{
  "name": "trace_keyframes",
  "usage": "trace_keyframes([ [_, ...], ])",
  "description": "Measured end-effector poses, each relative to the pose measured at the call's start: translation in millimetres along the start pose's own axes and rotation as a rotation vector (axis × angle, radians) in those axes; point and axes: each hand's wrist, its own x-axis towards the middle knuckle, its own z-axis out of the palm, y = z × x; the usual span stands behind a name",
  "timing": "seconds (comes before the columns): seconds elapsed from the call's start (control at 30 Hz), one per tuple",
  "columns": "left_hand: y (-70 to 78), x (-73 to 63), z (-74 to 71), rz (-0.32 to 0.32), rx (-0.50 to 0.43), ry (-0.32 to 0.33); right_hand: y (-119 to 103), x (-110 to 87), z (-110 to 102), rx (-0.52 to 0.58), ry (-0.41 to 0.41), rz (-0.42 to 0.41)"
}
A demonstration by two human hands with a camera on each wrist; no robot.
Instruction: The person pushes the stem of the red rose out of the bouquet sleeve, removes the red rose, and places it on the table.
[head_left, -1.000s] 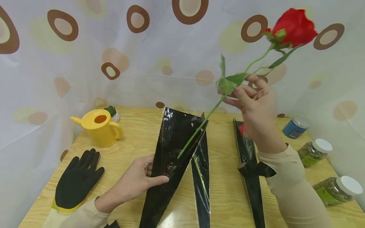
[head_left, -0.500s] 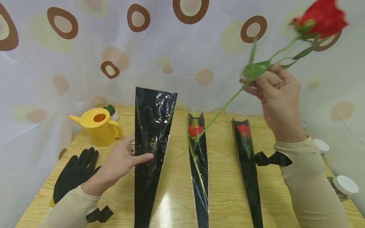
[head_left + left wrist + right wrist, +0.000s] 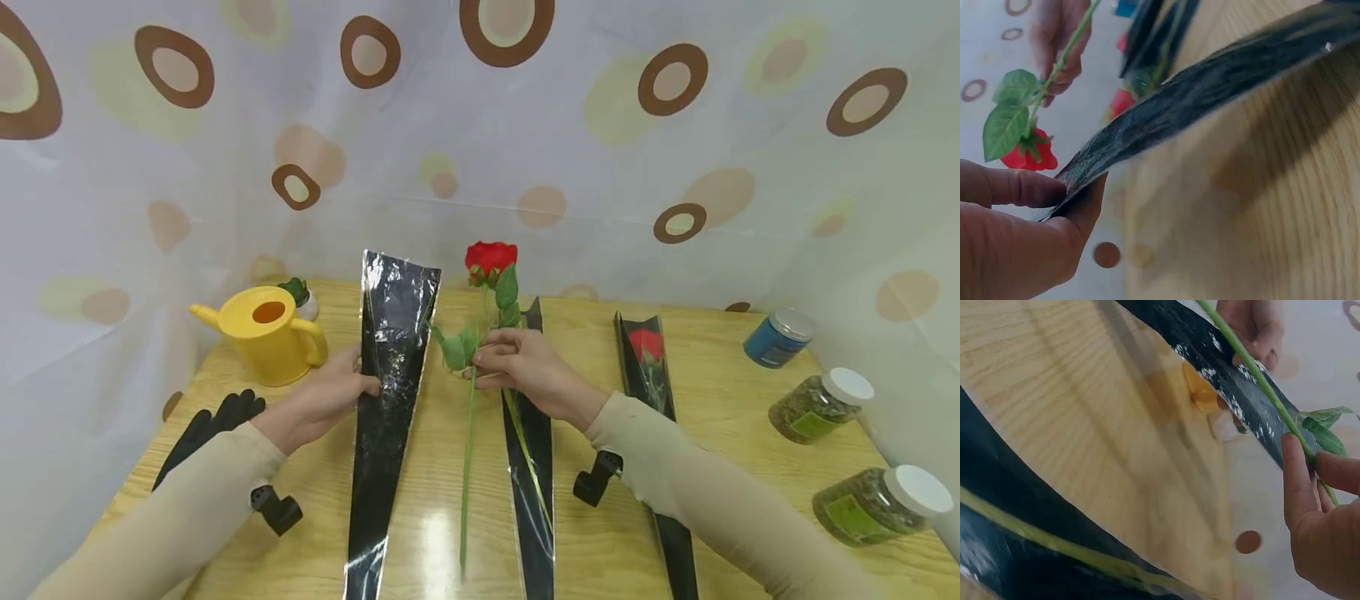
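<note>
My left hand (image 3: 324, 400) grips the edge of a long black flower sleeve (image 3: 390, 358), thumb on its front, and holds it tilted up off the table. To its right my right hand (image 3: 528, 367) pinches the green stem of a red rose (image 3: 491, 260) just by the leaves. The rose stands upright, bloom on top, its stem hanging beside the sleeve and apart from it. In the left wrist view the thumb (image 3: 1029, 187) presses the sleeve against the fingers. The right wrist view shows the stem (image 3: 1260, 378) between thumb and forefinger, passing before the sleeve.
A second black sleeve (image 3: 536, 500) lies partly under my right hand, a third one (image 3: 637, 383) with a rose further right. Left are a yellow watering can (image 3: 262, 333), a small potted plant (image 3: 300, 296) and a black glove (image 3: 210, 429). Jars (image 3: 817, 404) and a blue tin (image 3: 778, 337) line the right.
The rose has come down and left from the upper right with my right hand, and now stands upright instead of slanting. The held sleeve moved left, then slightly lower.
</note>
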Motion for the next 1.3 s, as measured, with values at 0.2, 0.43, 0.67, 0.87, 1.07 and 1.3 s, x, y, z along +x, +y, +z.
trace_keyframes([
  [0.2,-13.5,17.3,-6.0,-0.068,0.049,0.073,24.9,17.3,7.3,0.001,0.011,0.070],
  [0.43,-25.2,25.2,-8.2,-0.081,-0.012,0.086,49.5,29.6,16.0,-0.085,-0.017,0.120],
  [0.67,-30.8,28.4,-5.6,-0.078,-0.080,0.130,56.1,40.3,20.1,-0.116,-0.014,0.138],
  [0.87,-31.8,29.6,-5.5,-0.043,-0.063,0.201,61.9,41.0,23.0,-0.189,0.013,0.150],
  [1.07,-35.9,28.9,-7.4,-0.054,-0.026,0.284,64.5,36.8,29.2,-0.259,0.039,0.163],
  [1.3,-30.9,24.2,-7.9,-0.070,0.049,0.324,49.8,18.5,19.4,-0.574,-0.025,0.128],
])
